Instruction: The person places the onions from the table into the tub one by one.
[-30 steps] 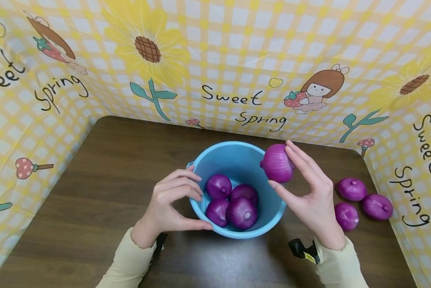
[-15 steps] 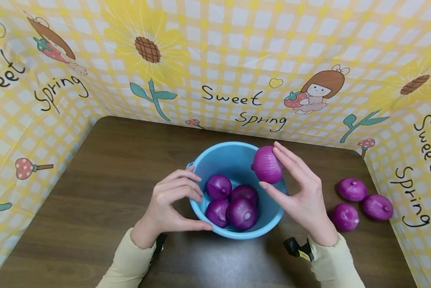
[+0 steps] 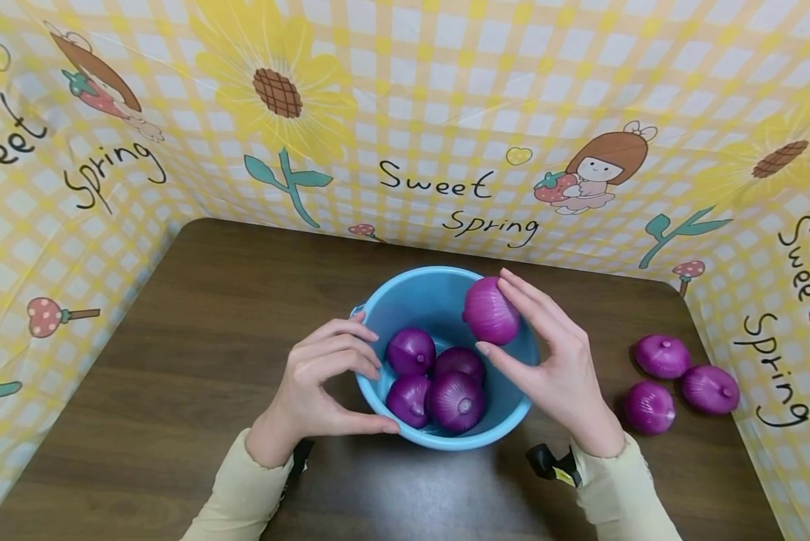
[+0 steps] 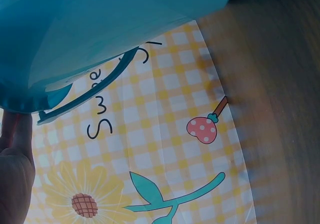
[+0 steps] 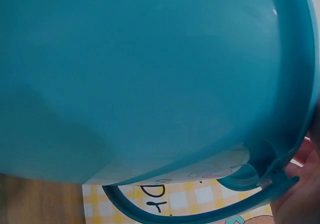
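1. Held purple onion [image 3: 491,311]: in the head view I see it right of centre, over the right part of the bucket's opening. It is round and glossy, bright magenta-purple, with fine pale ridges and a small nub facing left.
2. Right hand [image 3: 554,361]: I read it as pinching that onion, thumb below and straight fingers along its upper right side.
3. Left hand [image 3: 317,376]: left of centre, it grips the bucket at the rim, fingers bent over the left edge and thumb along the lower left.
4. Blue bucket [image 3: 432,297]: it stands upright at the centre of my head view. In the left wrist view I find its curved handle [image 4: 100,87] hanging against the outer wall.
5. Four onions [image 3: 456,400]: clustered inside at the bottom, they are darker purple; the one nearest the lower edge of the frame shows a pale, round nub.
6. Three onions [image 3: 710,389]: grouped at the right of the frame on the brown wooden table [image 3: 175,361], squat and shiny.
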Tool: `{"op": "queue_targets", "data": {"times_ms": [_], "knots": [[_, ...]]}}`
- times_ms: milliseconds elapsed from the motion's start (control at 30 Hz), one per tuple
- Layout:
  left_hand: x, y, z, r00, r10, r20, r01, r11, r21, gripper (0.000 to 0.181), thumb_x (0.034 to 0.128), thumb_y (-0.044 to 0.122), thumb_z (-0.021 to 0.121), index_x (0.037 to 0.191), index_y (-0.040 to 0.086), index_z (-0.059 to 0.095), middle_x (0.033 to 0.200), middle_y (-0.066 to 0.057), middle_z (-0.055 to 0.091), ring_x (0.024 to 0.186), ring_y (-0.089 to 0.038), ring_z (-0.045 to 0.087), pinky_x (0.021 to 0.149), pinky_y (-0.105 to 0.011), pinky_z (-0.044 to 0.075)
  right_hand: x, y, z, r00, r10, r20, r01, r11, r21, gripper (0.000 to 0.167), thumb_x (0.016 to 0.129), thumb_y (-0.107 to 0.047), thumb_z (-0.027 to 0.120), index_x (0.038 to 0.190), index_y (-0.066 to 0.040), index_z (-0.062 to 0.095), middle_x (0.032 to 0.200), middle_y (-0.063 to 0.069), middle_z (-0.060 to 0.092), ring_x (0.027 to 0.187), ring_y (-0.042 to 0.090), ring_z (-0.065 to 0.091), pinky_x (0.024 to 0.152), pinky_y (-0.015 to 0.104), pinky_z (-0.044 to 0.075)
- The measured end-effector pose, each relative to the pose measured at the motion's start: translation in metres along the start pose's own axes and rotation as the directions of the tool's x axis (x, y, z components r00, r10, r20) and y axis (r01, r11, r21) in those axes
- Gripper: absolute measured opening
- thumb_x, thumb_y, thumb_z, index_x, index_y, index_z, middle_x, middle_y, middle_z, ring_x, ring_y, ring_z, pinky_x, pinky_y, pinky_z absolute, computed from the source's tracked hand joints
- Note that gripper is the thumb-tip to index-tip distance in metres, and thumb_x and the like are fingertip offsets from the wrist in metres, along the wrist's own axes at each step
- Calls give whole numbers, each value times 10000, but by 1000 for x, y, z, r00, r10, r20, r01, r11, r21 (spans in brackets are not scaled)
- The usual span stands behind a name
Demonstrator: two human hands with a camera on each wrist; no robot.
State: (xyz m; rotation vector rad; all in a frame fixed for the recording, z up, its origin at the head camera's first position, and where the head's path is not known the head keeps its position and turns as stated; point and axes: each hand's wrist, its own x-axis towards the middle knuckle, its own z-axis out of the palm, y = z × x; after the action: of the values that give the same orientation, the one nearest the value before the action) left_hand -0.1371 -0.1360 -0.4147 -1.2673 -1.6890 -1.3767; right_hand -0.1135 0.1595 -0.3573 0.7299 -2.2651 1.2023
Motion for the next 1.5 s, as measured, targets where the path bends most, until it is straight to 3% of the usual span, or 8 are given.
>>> {"op": "queue_targets", "data": {"times_ms": [333, 500, 667, 833, 1067, 1300, 1500], "knots": [[1, 0, 0, 1000, 8, -7, -8, 1000, 4, 508, 668, 494, 948, 768, 77, 675, 794, -39, 682, 912, -304, 645, 1040, -581, 473, -6, 12, -1, 999, 28, 38, -26, 999, -42, 712, 834, -294, 867, 1454, -107, 572, 1506, 51, 511, 1353, 277, 509, 1108, 329, 434], [1, 0, 1, 1000, 13, -8, -13, 1000, 8, 511, 666, 494, 949, 761, 76, 672, 789, -38, 680, 905, -305, 648, 1037, -573, 480, -7, 11, -3, 999, 40, 35, -38, 998, -42, 697, 842, -315, 858, 1449, -115, 579, 1503, 52, 514, 1354, 275, 508, 1100, 324, 442], [-1, 0, 1, 1000, 9, -4, -9, 1000, 11, 514, 663, 502, 948, 767, 78, 676, 793, -40, 684, 909, -303, 649, 1042, -568, 477, -5, 1, -5, 999, 29, 16, -29, 999, -44, 665, 899, -429, 788, 1429, -79, 591, 1483, 76, 534, 1343, 286, 518, 1103, 327, 438], [-1, -1, 1, 1000, 13, -5, -12, 1000, 13, 516, 661, 500, 950, 768, 77, 676, 794, -40, 683, 906, -303, 649, 1043, -565, 478, 1, -20, -8, 1000, 20, -9, -20, 999, -31, 615, 912, -342, 794, 1390, -5, 602, 1438, 149, 563, 1324, 306, 535, 1103, 313, 435], [-2, -1, 1, 1000, 9, -6, -8, 1000, 8, 515, 655, 494, 955, 765, 74, 678, 796, -37, 683, 914, -302, 647, 1046, -568, 474, -1, -21, -11, 999, 0, -42, -1, 999, -43, 596, 930, -365, 771, 1356, 23, 618, 1390, 208, 585, 1289, 332, 556, 1105, 309, 433], [-3, -2, 1, 1000, 9, -5, -9, 1000, 11, 514, 655, 499, 954, 768, 80, 680, 797, -35, 685, 914, -299, 649, 1043, -571, 476, -3, -19, -18, 997, 5, -77, -11, 996, -85, 568, 821, -66, 833, 1343, 23, 628, 1377, 200, 596, 1276, 326, 567, 1108, 302, 428], [-4, -2, 1, 1000, 2, -3, -2, 1000, 9, 511, 657, 501, 952, 774, 82, 684, 799, -33, 688, 921, -298, 648, 1052, -561, 472, -5, -18, -22, 996, 19, -90, -27, 995, -92, 600, 774, 27, 822, 1342, 27, 627, 1380, 204, 594, 1282, 330, 563, 1109, 298, 425]]}}
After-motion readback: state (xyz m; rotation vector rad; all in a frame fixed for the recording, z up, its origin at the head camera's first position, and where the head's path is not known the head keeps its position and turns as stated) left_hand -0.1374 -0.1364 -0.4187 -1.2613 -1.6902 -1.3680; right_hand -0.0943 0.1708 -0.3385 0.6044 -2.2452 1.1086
